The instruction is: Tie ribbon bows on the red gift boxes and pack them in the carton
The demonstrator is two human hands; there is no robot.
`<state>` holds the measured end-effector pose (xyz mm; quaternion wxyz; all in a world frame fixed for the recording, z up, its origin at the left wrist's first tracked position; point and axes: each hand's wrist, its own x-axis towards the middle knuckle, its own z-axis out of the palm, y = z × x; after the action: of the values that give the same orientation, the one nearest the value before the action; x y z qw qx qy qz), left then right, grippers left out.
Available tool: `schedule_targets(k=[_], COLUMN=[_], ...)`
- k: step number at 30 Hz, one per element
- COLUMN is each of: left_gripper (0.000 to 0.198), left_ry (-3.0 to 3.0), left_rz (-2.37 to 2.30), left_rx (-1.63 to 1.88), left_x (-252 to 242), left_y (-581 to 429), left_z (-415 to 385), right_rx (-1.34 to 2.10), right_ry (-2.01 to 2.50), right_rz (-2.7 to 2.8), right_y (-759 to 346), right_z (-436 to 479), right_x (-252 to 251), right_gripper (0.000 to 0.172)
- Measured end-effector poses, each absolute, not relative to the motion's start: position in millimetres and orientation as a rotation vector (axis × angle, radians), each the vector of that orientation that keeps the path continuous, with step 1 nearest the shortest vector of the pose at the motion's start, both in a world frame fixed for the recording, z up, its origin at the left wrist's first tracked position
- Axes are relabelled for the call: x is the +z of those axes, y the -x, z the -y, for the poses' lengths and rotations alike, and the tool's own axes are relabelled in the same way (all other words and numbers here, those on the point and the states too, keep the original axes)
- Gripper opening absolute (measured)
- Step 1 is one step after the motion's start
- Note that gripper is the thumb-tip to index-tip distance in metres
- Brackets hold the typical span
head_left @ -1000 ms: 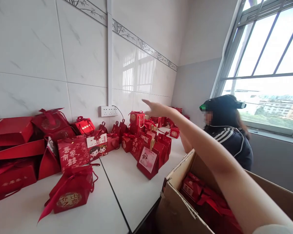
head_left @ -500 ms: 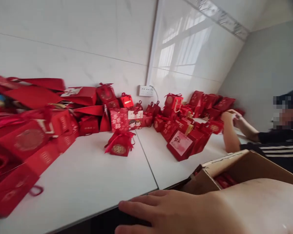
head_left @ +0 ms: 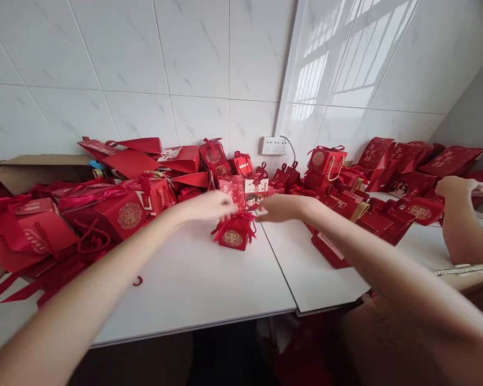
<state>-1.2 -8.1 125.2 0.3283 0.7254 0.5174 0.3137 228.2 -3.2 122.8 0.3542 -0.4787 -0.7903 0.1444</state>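
A small red gift box [head_left: 233, 236] with a gold round emblem and red ribbon ends on top stands upright on the white table [head_left: 185, 295]. My left hand [head_left: 210, 206] is just above and left of its ribbon, fingers bent downward and somewhat apart. From the right, my right hand [head_left: 282, 208] reaches towards the same box, its fingers stretched out and slightly blurred. Neither hand shows a hold on the box; whether the left fingertips touch the ribbon I cannot tell. Behind the hands stands a white-and-red box [head_left: 256, 194] with cartoon figures.
Red gift boxes [head_left: 129, 214] are heaped at the left, and more red boxes [head_left: 326, 161] stand at the right. A power strip [head_left: 274, 145] is on the tiled wall. Another person's arm [head_left: 462, 225] is at the far right. A cardboard box [head_left: 462, 289] sits below it.
My view has turned, moving the scene to the right. My right hand has gone from the table's front edge to beside the small gift box, and my left hand has come into view.
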Motion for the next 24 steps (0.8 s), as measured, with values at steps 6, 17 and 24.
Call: schedule_targets(k=[6, 17, 24], left_gripper=[0.018, 0.059, 0.041], left_ry=[-1.477, -1.127, -1.011], left_rz=[-1.632, -1.133, -1.257], left_rx=[1.327, 1.392, 1.124], left_x=[32, 34, 8], left_y=[28, 64, 61], left_z=[-32, -63, -69], right_rx=[0.551, 0.95, 1.023], right_ry=[1.439, 1.143, 1.21], right_rz=[1.571, 1.197, 1.009], right_y=[-219, -286, -308], right_z=[-46, -77, -83], right_x=[41, -3, -32], right_gripper=[0.027, 0.079, 0.077])
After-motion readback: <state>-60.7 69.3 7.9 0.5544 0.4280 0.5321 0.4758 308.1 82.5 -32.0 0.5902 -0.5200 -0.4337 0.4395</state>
